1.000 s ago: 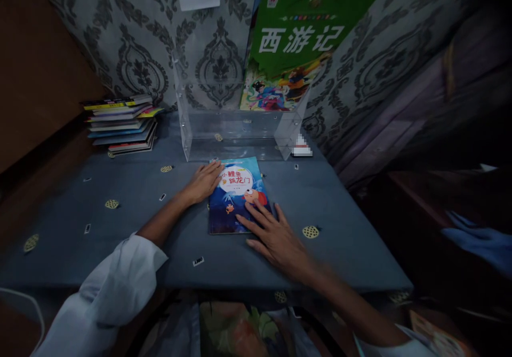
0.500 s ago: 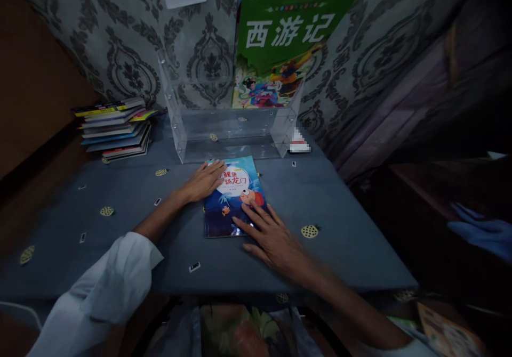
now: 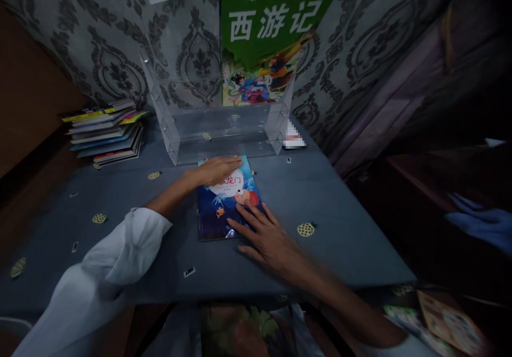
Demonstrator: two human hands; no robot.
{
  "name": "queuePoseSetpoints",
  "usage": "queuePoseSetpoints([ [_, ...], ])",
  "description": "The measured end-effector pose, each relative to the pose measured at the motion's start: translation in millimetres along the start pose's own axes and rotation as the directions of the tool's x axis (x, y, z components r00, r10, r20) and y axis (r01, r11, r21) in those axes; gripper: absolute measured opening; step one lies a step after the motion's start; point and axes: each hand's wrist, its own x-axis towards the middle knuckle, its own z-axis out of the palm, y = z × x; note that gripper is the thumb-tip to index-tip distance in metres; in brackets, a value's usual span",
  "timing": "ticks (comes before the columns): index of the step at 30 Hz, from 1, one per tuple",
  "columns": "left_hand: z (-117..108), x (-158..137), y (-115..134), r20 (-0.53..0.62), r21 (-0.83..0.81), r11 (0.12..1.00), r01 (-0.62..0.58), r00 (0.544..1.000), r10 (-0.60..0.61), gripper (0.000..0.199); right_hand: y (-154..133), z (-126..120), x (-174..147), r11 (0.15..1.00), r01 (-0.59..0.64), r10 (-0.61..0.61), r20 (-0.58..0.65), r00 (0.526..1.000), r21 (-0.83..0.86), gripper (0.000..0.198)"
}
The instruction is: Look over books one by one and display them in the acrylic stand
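One blue picture book (image 3: 214, 226), flat on the surface (image 3: 336, 234), between left and right, just nearer than one clear stand (image 3: 274, 133). Two hands on the cover: left hand (image 3: 218, 171) across its far part, fingers straight and close together; right hand (image 3: 268, 238) over its near right corner, fingers fanned apart. Beyond, upright at the stand's right half, one large green book (image 3: 260, 48). Far left, one stack of books (image 3: 104, 136), exact number unclear.

Everything looks dim, and the far right is nearly black. A little white shine sits near the bottom of the blue book (image 3: 212, 221). The clear stand (image 3: 277, 133) has faint glints. The picture's edges look stretched and fuzzy. Chunky squares hide part of a white shape (image 3: 294, 137).
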Motion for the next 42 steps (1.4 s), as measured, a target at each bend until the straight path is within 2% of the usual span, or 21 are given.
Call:
queuePoseSetpoints([
  [4, 1.9, 9.4, 5.6, 0.006, 0.045, 0.999, 0.007, 1.000, -0.008, 0.048, -0.5, 0.1, 0.3, 1.000, -0.007, 0.007, 0.000, 1.000, 0.007, 0.060],
  [10, 5.3, 7.7, 13.0, -0.053, 0.070, 0.997, 0.015, 0.999, -0.011, 0.047, -1.8, -4.0, 1.3, 1.000, -0.014, 0.013, 0.013, 1.000, 0.011, 0.061],
  [16, -2.8, 11.6, 31.4, -0.094, 0.099, 0.988, 0.117, 0.990, -0.108, 0.045, -3.9, -7.9, 0.6, 0.999, -0.026, 0.026, -0.004, 1.000, 0.031, 0.060],
  [23, -6.5, 17.8, 39.5, -0.129, 0.124, 0.980, 0.157, 0.982, -0.141, 0.037, -4.7, -8.3, 0.8, 0.999, -0.028, 0.029, -0.002, 1.000, 0.042, 0.059],
  [31, 3.2, 11.1, 38.7, -0.077, 0.136, 0.981, 0.138, 0.989, -0.129, 0.049, -4.9, -3.1, -0.3, 0.999, -0.035, 0.036, -0.044, 0.998, 0.029, 0.058],
  [42, 7.0, -10.9, 63.2, -0.093, 0.011, 1.000, 0.027, 0.995, -0.026, 0.048, -5.4, -4.6, 2.5, 0.998, -0.047, 0.048, -0.032, 0.998, 0.036, 0.045],
])
